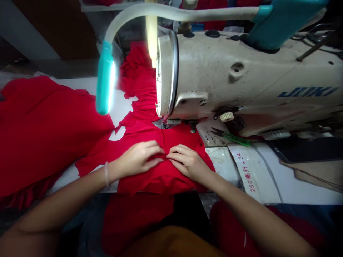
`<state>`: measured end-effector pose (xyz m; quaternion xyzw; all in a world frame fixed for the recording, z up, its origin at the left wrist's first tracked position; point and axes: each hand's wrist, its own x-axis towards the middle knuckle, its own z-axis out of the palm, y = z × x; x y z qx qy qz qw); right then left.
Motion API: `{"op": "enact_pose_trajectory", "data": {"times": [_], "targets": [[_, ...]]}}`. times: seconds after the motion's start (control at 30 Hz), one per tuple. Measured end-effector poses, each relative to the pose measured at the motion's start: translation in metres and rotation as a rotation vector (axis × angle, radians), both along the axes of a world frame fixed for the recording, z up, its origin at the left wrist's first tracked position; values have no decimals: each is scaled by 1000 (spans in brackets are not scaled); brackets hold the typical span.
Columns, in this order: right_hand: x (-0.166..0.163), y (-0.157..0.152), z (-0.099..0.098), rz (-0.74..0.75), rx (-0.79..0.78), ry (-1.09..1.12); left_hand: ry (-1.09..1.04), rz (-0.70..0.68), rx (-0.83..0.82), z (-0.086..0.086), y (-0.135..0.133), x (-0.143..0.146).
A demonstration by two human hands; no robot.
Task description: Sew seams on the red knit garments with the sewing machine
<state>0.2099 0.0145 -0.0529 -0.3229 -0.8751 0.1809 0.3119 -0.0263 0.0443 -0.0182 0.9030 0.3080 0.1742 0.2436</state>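
The left hand [139,159] and right hand [189,163] meet at the fingertips, fingers pressed together pinching a fold of red knit fabric [160,178]; it runs forward under the presser foot [163,124] of the Juki sewing machine [241,78], neither hand clearly nearer.

Here's the white sewing table [77,85] carrying the lot, and a big spill of red fabric [48,135] sprawls across it from the left of the frame to the centre, running right under the head of a cream JUKI sewing machine [235,78]! Over to the right, green-handled thread snips [233,137] lie just below the machine, near a white printed packet [248,171] marked "250" and "× 24", and at the right edge a black pad [308,150] overlaps a tan cardboard sheet [316,176].
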Motion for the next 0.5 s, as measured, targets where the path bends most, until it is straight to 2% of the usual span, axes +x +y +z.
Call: {"op": "enact_pose_trajectory", "data": {"times": [0.13,0.33,0.5], "targets": [[1,1,-2,-7,-35,48,-15,65,-83,-7,-24,-4],[1,1,-3,12,-48,60,-73,91,-154,-9,-21,-3],[1,-1,-1,24,18,7,3,29,-37,-14,-22,-6]]}}
